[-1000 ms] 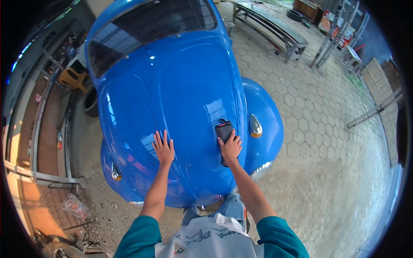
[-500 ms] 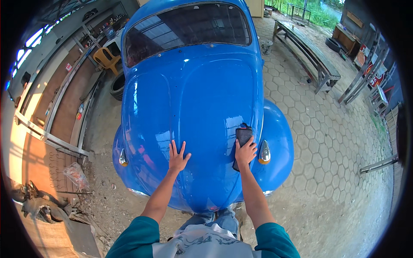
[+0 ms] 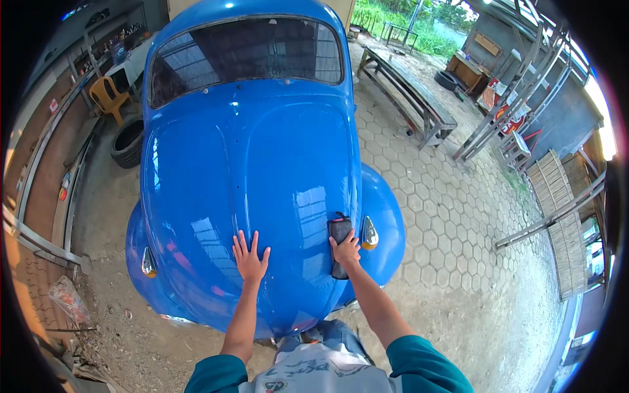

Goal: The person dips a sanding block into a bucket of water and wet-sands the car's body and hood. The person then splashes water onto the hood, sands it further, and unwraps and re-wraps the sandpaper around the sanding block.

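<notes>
The blue front hood point(image 3: 295, 150) of a rounded car fills the middle of the view. My left hand point(image 3: 250, 261) lies flat near its centre ridge, fingers spread and holding nothing. On the right side of the hood, my right hand point(image 3: 346, 249) grips a long dark pouch-like case point(image 3: 339, 229), which lies against the paint with a small loop at its far end. Part of the case is hidden under my fingers. Just right of it, a chrome-and-amber turn signal lamp point(image 3: 370, 232) sits on the fender.
A matching lamp point(image 3: 149, 262) is on the left fender. A tyre point(image 3: 128, 144) and a yellow chair point(image 3: 109, 98) stand left of the car. To the right, a long wooden bench point(image 3: 409, 88) stands on hexagonal paving point(image 3: 445, 209). A slanted pole point(image 3: 550, 213) is farther right.
The view has swung right, so the car appears farther left. My right hand and the case have slid nearer to me along the hood. My left hand stays about where it was.
</notes>
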`<state>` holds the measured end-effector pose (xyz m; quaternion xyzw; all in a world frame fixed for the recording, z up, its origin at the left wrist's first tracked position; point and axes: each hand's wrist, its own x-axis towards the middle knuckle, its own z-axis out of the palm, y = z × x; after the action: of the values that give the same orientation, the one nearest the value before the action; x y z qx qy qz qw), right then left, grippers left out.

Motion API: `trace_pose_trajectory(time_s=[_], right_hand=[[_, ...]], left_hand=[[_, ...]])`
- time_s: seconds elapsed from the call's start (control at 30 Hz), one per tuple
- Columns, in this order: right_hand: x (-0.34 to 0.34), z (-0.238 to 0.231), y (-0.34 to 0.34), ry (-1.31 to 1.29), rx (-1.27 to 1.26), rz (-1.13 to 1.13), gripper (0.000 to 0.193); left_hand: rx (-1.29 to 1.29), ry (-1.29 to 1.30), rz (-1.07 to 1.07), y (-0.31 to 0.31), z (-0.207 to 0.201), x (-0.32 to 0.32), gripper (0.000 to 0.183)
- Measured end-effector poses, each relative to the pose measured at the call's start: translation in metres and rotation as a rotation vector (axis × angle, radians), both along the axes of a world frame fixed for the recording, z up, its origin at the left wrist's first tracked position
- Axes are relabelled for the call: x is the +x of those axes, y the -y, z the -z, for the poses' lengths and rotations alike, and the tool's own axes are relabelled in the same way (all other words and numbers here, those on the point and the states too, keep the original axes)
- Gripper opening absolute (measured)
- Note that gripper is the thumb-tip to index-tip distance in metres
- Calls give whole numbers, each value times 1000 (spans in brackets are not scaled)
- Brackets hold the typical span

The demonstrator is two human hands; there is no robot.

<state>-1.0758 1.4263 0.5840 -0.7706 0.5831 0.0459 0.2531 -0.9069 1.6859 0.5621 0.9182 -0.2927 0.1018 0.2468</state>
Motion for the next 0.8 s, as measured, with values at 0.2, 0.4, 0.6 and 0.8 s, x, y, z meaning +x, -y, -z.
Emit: trace_pose_trajectory(time_s=[0.2, 0.4, 0.6, 0.8], right_hand=[[11, -2, 15, 10, -104, -40, 107], [42, -11, 61, 85, -242, -110, 98], [97, -31, 127, 205, -361, -235, 92], [171, -52, 195, 342, -412, -376, 89]], left_hand=[[32, 18, -74, 22, 1, -9, 59], [145, 86, 44, 102, -12, -7, 59], [234, 126, -32, 216, -45, 15, 57], [335, 126, -214, 250, -41, 8, 55]])
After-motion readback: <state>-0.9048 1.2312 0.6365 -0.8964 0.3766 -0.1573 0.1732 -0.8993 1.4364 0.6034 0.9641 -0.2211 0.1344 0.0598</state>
